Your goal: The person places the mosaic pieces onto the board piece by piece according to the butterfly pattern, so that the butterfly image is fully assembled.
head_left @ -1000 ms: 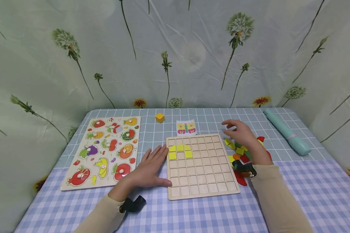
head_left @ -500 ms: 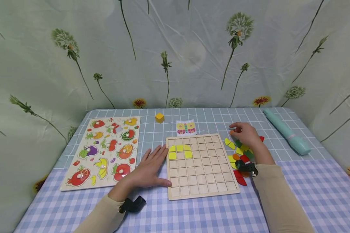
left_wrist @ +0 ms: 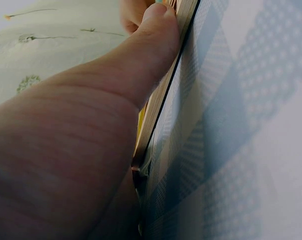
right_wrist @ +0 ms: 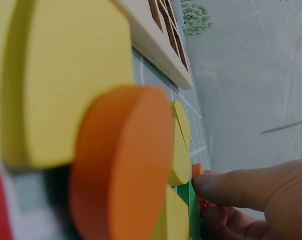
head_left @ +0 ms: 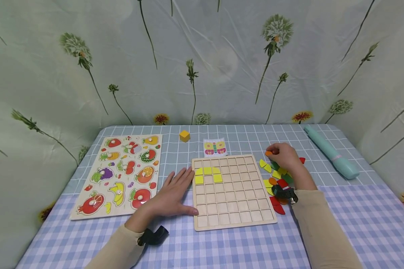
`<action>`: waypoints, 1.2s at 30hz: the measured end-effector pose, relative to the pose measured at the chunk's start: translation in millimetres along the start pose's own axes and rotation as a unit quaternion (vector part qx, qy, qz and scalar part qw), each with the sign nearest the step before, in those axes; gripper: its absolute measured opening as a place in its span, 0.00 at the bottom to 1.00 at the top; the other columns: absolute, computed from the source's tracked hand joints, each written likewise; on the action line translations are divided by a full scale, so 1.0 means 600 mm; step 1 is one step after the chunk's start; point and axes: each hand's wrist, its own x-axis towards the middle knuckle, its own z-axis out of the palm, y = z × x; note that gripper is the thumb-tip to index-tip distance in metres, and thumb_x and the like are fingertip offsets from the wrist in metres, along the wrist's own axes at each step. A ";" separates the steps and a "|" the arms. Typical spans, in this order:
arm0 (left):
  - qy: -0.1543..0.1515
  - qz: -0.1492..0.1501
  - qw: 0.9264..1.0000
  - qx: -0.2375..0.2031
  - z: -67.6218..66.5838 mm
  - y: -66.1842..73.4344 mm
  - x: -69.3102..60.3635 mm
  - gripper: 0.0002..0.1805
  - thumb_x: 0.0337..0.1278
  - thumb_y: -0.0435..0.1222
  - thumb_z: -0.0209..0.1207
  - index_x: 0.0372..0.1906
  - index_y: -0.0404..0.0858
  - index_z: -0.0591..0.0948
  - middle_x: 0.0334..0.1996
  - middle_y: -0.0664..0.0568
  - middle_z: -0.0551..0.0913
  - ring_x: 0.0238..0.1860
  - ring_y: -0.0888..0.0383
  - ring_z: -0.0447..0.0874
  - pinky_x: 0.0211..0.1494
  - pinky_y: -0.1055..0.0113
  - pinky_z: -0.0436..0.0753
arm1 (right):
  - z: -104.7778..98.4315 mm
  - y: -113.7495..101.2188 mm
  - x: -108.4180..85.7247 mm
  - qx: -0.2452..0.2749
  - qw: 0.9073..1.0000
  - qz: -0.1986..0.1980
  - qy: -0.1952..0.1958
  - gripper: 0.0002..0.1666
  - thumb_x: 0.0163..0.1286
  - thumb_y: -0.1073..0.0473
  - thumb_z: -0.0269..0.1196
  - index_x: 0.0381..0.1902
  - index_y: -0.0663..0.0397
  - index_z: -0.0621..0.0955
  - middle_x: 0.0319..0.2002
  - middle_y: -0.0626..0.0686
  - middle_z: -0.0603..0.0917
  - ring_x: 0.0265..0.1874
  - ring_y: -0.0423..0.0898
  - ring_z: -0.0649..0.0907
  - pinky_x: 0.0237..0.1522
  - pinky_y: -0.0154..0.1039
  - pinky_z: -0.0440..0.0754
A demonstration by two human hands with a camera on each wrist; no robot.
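Note:
My left hand (head_left: pixel 175 194) lies with straight, spread fingers at the left edge of a wooden grid board (head_left: pixel 235 198); in the left wrist view its thumb (left_wrist: pixel 151 45) presses along that edge. Several yellow tiles (head_left: pixel 207 170) sit in the board's upper left cells, around a bare cell. Right of the board, my right hand (head_left: pixel 286 157) is at the far end of a pile of coloured tiles. Its curled thumb and fingers pinch a small orange piece (head_left: pixel 268 153), partly covered by the thumb in the right wrist view. A red piece (right_wrist: pixel 203 206) shows just below the thumb.
Loose yellow tiles (head_left: pixel 276 174), red tiles (head_left: pixel 277 206) and another orange piece (right_wrist: pixel 140 160) lie under the right wrist. A butterfly picture card (head_left: pixel 215 147), yellow cube (head_left: pixel 184 136), fruit puzzle board (head_left: pixel 102 183) and teal cylindrical case (head_left: pixel 329 151) surround the grid board.
The right hand has come down and slightly right onto the far end of the pile, its fingers drawing together at the orange piece. The left hand has stayed still.

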 end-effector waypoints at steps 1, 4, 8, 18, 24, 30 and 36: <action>0.000 -0.001 1.000 0.001 0.000 0.000 0.000 0.69 0.40 0.69 0.67 0.81 0.42 0.45 0.83 0.53 0.41 0.83 0.50 0.32 0.82 0.43 0.32 | 0.000 0.000 0.000 0.000 1.000 0.001 0.000 0.20 0.74 0.62 0.59 0.59 0.67 0.78 0.53 0.68 0.77 0.48 0.60 0.73 0.56 0.53 0.79; 0.000 -0.002 1.000 0.001 0.001 -0.001 0.000 0.69 0.40 0.70 0.67 0.81 0.43 0.45 0.83 0.53 0.41 0.83 0.50 0.32 0.82 0.43 0.32 | -0.001 0.000 -0.001 0.001 1.000 0.003 0.002 0.19 0.73 0.62 0.60 0.58 0.68 0.78 0.51 0.68 0.78 0.47 0.60 0.73 0.54 0.51 0.80; 0.001 -0.002 1.000 0.001 0.001 -0.002 0.001 0.69 0.40 0.70 0.67 0.81 0.43 0.45 0.83 0.53 0.41 0.83 0.50 0.32 0.82 0.43 0.32 | 0.000 0.000 -0.001 0.008 1.000 0.000 0.003 0.19 0.72 0.63 0.61 0.57 0.67 0.77 0.50 0.67 0.77 0.47 0.60 0.73 0.50 0.47 0.80; 0.001 -0.001 1.000 0.001 0.001 -0.002 0.001 0.69 0.40 0.70 0.66 0.81 0.43 0.45 0.83 0.53 0.41 0.83 0.50 0.33 0.82 0.43 0.32 | 0.005 -0.003 -0.001 0.016 1.000 -0.002 0.013 0.17 0.71 0.60 0.63 0.53 0.63 0.76 0.44 0.62 0.77 0.43 0.56 0.74 0.43 0.38 0.76; -0.001 -0.003 1.000 0.001 0.000 -0.001 0.001 0.69 0.40 0.70 0.66 0.81 0.43 0.45 0.83 0.53 0.41 0.83 0.50 0.32 0.82 0.43 0.32 | 0.004 -0.007 -0.002 0.020 1.000 -0.001 0.023 0.15 0.73 0.59 0.61 0.52 0.61 0.78 0.43 0.62 0.78 0.42 0.55 0.75 0.42 0.39 0.77; 0.000 -0.001 1.000 0.001 0.001 -0.001 0.002 0.69 0.40 0.70 0.66 0.81 0.43 0.46 0.83 0.53 0.41 0.83 0.50 0.32 0.82 0.43 0.32 | 0.002 -0.015 -0.004 0.045 0.998 -0.005 0.039 0.13 0.75 0.61 0.56 0.53 0.61 0.78 0.49 0.64 0.78 0.46 0.57 0.74 0.46 0.41 0.78; -0.002 -0.001 1.000 0.000 -0.001 0.000 0.001 0.69 0.41 0.70 0.66 0.81 0.42 0.45 0.83 0.52 0.41 0.83 0.50 0.32 0.82 0.43 0.32 | -0.002 -0.022 -0.006 0.046 0.997 -0.040 0.038 0.14 0.76 0.62 0.56 0.55 0.57 0.79 0.48 0.63 0.81 0.44 0.56 0.77 0.39 0.35 0.83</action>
